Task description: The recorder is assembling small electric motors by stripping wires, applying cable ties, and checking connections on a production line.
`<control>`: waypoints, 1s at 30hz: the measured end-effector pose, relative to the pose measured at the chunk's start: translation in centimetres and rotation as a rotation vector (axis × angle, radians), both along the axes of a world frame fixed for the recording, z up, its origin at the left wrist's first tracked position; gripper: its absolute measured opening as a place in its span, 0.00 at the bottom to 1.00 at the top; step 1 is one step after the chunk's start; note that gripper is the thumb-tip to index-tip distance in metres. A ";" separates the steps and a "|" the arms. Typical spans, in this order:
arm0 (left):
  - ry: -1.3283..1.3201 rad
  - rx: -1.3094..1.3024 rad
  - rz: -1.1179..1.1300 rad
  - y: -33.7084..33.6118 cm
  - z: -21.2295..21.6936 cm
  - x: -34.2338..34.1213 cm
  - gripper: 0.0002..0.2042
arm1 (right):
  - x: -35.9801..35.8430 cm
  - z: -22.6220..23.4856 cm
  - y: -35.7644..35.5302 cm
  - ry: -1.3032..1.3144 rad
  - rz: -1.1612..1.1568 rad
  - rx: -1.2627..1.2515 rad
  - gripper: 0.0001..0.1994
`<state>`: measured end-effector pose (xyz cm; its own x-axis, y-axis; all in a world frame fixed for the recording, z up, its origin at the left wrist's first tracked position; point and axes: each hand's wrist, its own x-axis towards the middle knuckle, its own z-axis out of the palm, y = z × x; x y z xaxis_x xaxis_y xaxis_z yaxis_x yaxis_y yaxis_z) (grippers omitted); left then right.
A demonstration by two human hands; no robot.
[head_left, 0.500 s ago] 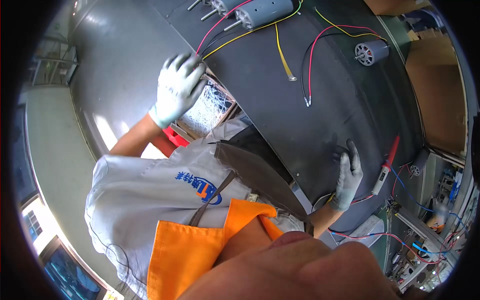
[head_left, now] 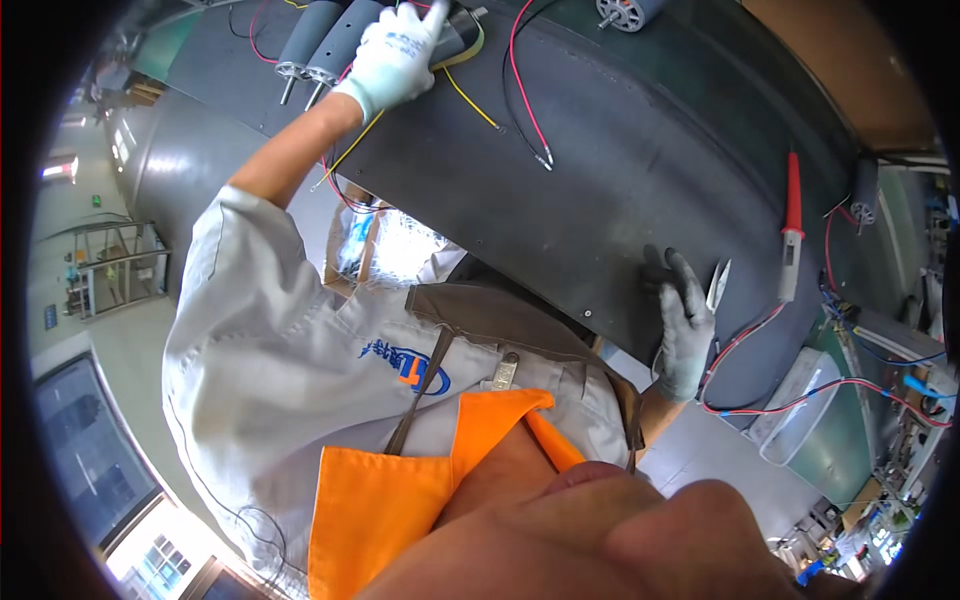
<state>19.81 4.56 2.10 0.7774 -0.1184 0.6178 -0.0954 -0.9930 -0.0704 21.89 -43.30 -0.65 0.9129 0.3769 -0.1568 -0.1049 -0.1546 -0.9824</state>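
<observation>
My left hand (head_left: 400,60), in a white glove, reaches to the far edge and grips a grey cylindrical motor (head_left: 462,36). The hand covers part of that motor. Two more grey motors, one beside the hand (head_left: 352,45) and one farther left (head_left: 308,42), lie with their shafts toward me. My right hand (head_left: 686,330), gloved in grey, rests low over the dark table, fingers stretched and nothing visibly held. Pointed metal blades (head_left: 718,285), like those of scissors, stick out beside it; their handle end is hidden.
A pen-like tool with a red tip and pale body (head_left: 790,265) lies right, trailing a red-and-black cable (head_left: 735,345). A red wire (head_left: 515,60) and yellow wire (head_left: 470,98) cross the dark tabletop (head_left: 580,220). Another motor (head_left: 625,12) is at the far edge. An open box (head_left: 350,240) stands below the table edge.
My left hand has gone from the table's near edge to the far motors and closed on one. The view has turned. Blades now show beside my right hand.
</observation>
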 end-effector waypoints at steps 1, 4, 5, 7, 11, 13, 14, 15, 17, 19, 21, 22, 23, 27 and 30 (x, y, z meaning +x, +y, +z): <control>0.286 0.113 0.210 -2.2 1.0 0.4 0.42 | 0.3 -0.3 0.1 -0.023 -0.002 -0.020 0.21; 0.549 0.228 0.346 -5.7 1.6 -0.3 0.47 | 1.1 0.3 0.8 -0.069 0.046 -0.048 0.20; 0.517 0.203 0.293 -5.8 1.5 -0.4 0.44 | 1.2 0.5 1.5 -0.111 0.096 -0.060 0.20; 0.382 0.161 0.154 -5.5 0.7 0.1 0.42 | 1.4 0.5 2.3 -0.162 0.145 -0.104 0.20; 0.503 -0.038 0.178 -4.0 -0.9 0.7 0.43 | 0.6 -0.1 1.5 -0.376 0.227 -0.197 0.21; 0.458 -0.083 0.104 -2.7 -1.1 0.8 0.42 | 0.2 2.4 -2.0 -0.350 0.154 -0.190 0.21; 0.529 -0.176 0.070 -1.8 -1.8 0.6 0.43 | -0.7 2.8 -3.7 -0.473 0.068 -0.171 0.21; 0.625 -0.461 0.058 -1.2 -3.1 -0.4 0.45 | -1.5 3.8 -6.7 -0.534 -0.087 -0.246 0.19; 0.861 -0.636 0.132 -8.4 1.0 -2.6 0.50 | -3.1 4.9 -11.5 -0.343 -0.638 -0.092 0.16; 0.954 -0.632 -0.080 -13.0 2.2 -2.8 0.51 | -1.4 7.2 -16.0 -0.527 -0.970 -0.267 0.13; 0.957 -0.499 -0.307 -16.8 1.5 -1.7 0.52 | 2.0 5.9 -23.4 -0.458 -1.129 -0.404 0.12; 1.003 -0.465 -0.355 -18.9 1.2 -0.8 0.52 | 4.0 4.4 -27.4 -0.392 -1.028 -0.571 0.13; 0.961 -0.493 -0.432 -20.9 0.3 -0.4 0.50 | 6.5 1.5 -32.8 -0.374 -0.865 -0.934 0.15; 1.029 -0.176 -0.338 -24.9 2.5 0.4 0.46 | 14.0 -5.3 -40.8 -0.263 -0.511 -1.475 0.17; 1.095 -0.198 -0.329 -23.4 3.1 2.0 0.45 | 14.2 -6.5 -48.9 -0.191 -0.646 -1.329 0.18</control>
<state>21.80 -18.84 5.20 0.8571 -0.3907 -0.3358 -0.2650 -0.8933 0.3630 36.10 -92.21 -7.20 0.9082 -0.4097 0.0860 -0.3918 -0.9042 -0.1698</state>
